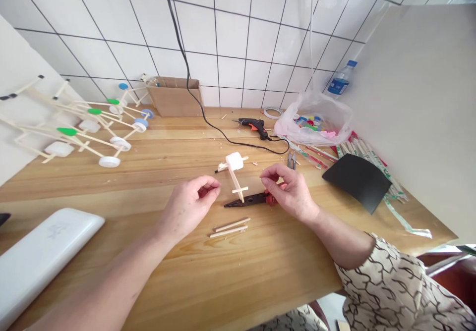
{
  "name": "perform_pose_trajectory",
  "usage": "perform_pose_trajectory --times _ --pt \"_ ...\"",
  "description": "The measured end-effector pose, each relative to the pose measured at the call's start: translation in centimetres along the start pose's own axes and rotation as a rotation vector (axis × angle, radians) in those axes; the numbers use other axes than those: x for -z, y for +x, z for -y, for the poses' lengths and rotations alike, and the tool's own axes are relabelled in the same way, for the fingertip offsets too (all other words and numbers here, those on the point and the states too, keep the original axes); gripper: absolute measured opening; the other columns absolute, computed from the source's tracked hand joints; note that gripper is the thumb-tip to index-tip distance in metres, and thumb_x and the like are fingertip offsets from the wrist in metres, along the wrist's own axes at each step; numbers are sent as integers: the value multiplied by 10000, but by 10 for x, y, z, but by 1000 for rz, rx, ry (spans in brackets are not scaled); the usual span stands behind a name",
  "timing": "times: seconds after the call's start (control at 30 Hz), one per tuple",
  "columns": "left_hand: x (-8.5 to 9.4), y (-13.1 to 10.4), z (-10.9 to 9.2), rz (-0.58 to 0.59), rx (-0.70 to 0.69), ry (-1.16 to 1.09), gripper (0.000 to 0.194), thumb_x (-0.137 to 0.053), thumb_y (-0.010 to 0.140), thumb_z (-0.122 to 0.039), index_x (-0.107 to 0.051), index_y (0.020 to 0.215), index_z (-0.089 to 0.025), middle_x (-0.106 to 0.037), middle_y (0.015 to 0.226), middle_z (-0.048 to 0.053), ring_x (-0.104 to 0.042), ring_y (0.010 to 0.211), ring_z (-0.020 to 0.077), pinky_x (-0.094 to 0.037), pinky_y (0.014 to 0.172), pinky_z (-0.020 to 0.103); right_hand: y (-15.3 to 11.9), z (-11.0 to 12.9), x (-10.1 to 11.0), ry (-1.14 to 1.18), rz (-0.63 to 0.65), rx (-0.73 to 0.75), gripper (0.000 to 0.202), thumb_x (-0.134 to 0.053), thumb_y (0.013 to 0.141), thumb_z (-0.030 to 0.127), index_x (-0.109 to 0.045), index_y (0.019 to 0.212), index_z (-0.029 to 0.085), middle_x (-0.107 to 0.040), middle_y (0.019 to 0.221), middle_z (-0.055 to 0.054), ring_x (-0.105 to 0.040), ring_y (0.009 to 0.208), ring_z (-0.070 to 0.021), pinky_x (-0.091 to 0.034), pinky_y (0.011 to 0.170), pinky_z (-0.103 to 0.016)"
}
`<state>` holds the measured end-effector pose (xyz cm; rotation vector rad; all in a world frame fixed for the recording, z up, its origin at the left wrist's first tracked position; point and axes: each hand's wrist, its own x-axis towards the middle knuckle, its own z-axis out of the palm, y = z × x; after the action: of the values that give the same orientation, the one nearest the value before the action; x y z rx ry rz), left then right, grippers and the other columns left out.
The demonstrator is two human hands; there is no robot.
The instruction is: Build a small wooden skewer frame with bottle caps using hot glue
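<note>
My left hand [191,202] is closed, thumb and forefinger pinching a small red piece [205,191]. My right hand [292,190] is also pinched, with a bit of red [274,178] showing between its fingertips; what it is I cannot tell. Between the hands lies a small wooden stick frame with a white cap [235,161] on top. Just below the frame, black pliers with red handles [248,200] rest on the wooden table [238,271], handles under my right hand. Two loose sticks [228,227] lie nearer to me.
A black glue gun [254,125] with its cable, a tape roll [272,111], a bag of coloured caps [320,118], a water bottle [341,79], a black sheet [357,181] and wrapped chopsticks [366,150] lie right. Stick-and-cap models [85,128], a cardboard box [174,98] and a white case [40,256] are left.
</note>
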<state>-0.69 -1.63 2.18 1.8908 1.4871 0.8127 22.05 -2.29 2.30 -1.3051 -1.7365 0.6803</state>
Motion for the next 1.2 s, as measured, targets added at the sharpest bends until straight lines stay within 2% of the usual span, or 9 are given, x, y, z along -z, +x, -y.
perform_pose_trajectory --times 0.17,0.47,0.6,0.8,0.9,1.0,1.1,1.2 --pt "0 1 0 -12 -20 13 185 -518 778 -315 -659 776 -195 -724 763 7 -647 668 166 -477 636 266 2 2 -1 -61 17 59 88 -542 813 233 -603 776 182 -606 693 -14 -583 639 -133 -462 524 -232" --pt "3 2 7 -129 -71 103 158 -510 760 -247 -657 782 -194 -710 722 7 -629 630 156 -476 633 263 4 -3 4 -68 -6 19 83 -556 806 254 -600 781 188 -604 692 -6 -584 649 -144 -467 560 -252" --pt "4 4 10 -118 -80 167 153 -509 747 -235 -654 778 -198 -712 736 11 -635 649 163 -471 627 264 10 -6 8 -130 -64 82 85 -552 794 223 -614 762 175 -615 679 -1 -561 637 -129 -460 632 -262" --pt "7 5 9 -111 -46 204 151 -502 737 -232 -647 766 -202 -705 728 11 -632 645 166 -460 608 261 20 -19 9 -218 -91 47 80 -556 771 197 -627 783 161 -643 729 -23 -577 676 -141 -457 668 -270" --pt "6 5 9 -97 -39 211 148 -500 734 -238 -643 753 -203 -703 726 13 -633 653 170 -458 611 262 25 -23 10 -323 -36 80 86 -553 775 166 -636 793 163 -654 799 -40 -595 734 -152 -459 710 -276" --pt "5 5 11 -86 -34 214 162 -493 744 -255 -646 762 -206 -704 740 16 -634 670 174 -460 621 265 34 -21 10 -494 74 101 101 -559 793 165 -649 840 166 -662 891 -56 -605 817 -160 -451 756 -268" --pt "4 6 14 -78 -29 222 175 -487 746 -270 -648 770 -205 -701 736 19 -629 665 176 -457 622 268 47 -16 7 -704 233 58 151 -569 818 220 -652 935 171 -664 992 -70 -602 930 -186 -430 836 -285" --pt "4 7 14 -83 -29 233 181 -484 741 -278 -648 766 -205 -693 710 17 -621 637 173 -451 604 266 62 -11 -1 -785 297 17 195 -577 819 259 -649 977 168 -668 1029 -90 -603 962 -224 -427 840 -318"
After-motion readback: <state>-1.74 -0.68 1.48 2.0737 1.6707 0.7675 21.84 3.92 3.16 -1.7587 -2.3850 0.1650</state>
